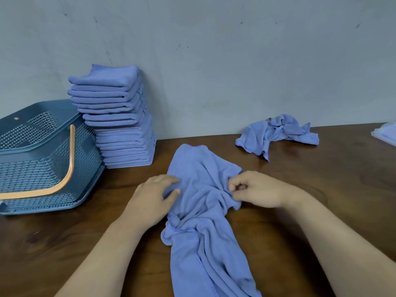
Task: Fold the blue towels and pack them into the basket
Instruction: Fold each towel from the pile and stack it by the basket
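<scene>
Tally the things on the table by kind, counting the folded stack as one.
Unfolded blue towels: 2 (the held towel, the crumpled towel)
Stack of folded towels: 1
Basket: 1
Pale flat item, cut off at the right edge: 1
Total: 5

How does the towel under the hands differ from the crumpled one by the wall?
The near towel lies stretched out lengthwise toward the person; the far towel is bunched in a heap. The left hand and right hand pinch the near towel; nothing touches the far towel. Both are blue and unfolded.
</scene>
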Motion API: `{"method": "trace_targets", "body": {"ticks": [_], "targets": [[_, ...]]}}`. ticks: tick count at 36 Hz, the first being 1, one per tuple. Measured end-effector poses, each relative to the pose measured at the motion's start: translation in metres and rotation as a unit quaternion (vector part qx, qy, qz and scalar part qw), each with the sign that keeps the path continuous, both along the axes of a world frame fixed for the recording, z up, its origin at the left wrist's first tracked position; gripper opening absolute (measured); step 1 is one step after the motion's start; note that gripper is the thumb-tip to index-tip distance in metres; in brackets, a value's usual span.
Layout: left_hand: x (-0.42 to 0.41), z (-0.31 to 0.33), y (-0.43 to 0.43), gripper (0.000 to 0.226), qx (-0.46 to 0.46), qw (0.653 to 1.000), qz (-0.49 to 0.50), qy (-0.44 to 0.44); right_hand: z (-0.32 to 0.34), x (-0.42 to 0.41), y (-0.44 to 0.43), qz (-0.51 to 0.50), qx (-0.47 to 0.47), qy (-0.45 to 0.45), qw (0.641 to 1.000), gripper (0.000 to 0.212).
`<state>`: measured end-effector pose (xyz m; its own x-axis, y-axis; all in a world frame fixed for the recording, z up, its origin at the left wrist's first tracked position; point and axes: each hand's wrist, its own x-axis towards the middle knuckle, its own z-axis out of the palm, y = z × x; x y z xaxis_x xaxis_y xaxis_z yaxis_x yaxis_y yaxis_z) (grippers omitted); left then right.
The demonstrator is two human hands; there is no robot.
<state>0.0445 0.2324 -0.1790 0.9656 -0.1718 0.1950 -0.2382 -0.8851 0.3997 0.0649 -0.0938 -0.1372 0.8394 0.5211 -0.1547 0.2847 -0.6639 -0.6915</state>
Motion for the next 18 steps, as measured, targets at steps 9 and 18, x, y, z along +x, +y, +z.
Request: {"method": "trace_targets", "body": {"ticks": [9, 18], "targets": [[-0.011, 0.018, -0.011, 0.071, 0.075, 0.993, 0.089, -0.028, -0.016, 0.02, -0.006, -0.305, -0.049, -0.151, 0.939, 0.031], [0.003, 0.006, -0.006, 0.024, 0.042, 0.985, 0.163, -0.023, -0.042, 0.055, 0.023, -0.308, -0.087, -0.212, 0.923, 0.044]]}}
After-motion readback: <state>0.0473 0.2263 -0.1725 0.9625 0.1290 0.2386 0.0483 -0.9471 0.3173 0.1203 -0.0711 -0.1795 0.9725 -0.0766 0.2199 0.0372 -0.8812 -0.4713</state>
